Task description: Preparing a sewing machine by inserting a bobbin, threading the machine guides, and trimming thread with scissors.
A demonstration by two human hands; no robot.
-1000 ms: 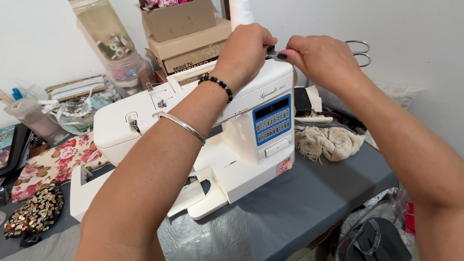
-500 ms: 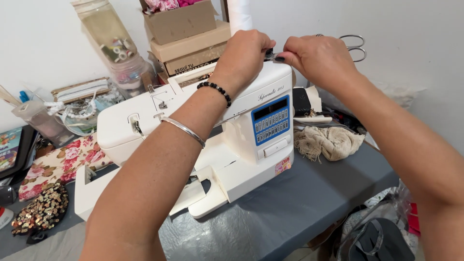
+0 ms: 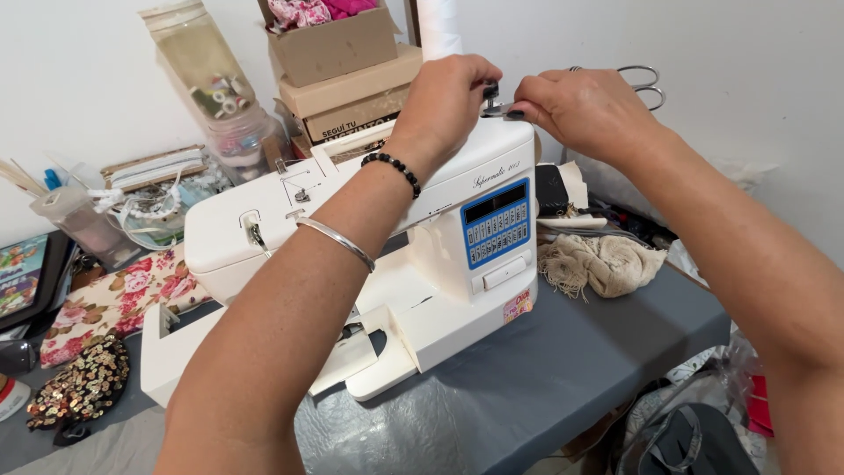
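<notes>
Both hands meet at top centre of frame, over the right-hand end of the sewing machine (image 3: 396, 255). Left hand (image 3: 444, 101) is curled over the machine's top edge, fingers bent down & closed; a small dark knob-like part (image 3: 491, 91) sticks up just beside its knuckles, touching or nearly so. Can't tell if the left fingers actually grip it. Right hand (image 3: 585, 110) sits just right of that, fingertips pinched together on a small metal fitting (image 3: 494, 110) at the machine's top corner; the piece itself is mostly hidden by the fingers. The two hands are almost touching.

Machine: white smooth plastic, boxy w/ rounded corners, blue button panel (image 3: 497, 224) on the front. Left wrist has a black bead bracelet (image 3: 393, 167) & a plain silver bangle (image 3: 334, 239).

Bench (image 3: 545, 378) is covered in grey, slightly crinkled sheet. Right of machine: frayed beige fabric wad (image 3: 607, 264). Metal scissors (image 3: 642, 81) hang on the wall behind right hand. Upper centre: stacked cardboard boxes (image 3: 347, 75). Upper left: clear jar (image 3: 207, 75) w/ thread spools. Lower left: floral cloth (image 3: 114, 299) & a sequinned piece (image 3: 79, 387).
</notes>
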